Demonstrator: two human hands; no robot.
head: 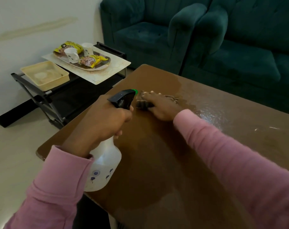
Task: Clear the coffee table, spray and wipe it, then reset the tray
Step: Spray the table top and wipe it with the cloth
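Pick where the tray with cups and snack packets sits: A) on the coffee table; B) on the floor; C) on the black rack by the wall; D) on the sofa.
C: the tray rests on a mat atop the rack, well off the wet table.

Wet brown coffee table bears what looks like a dark cloth.
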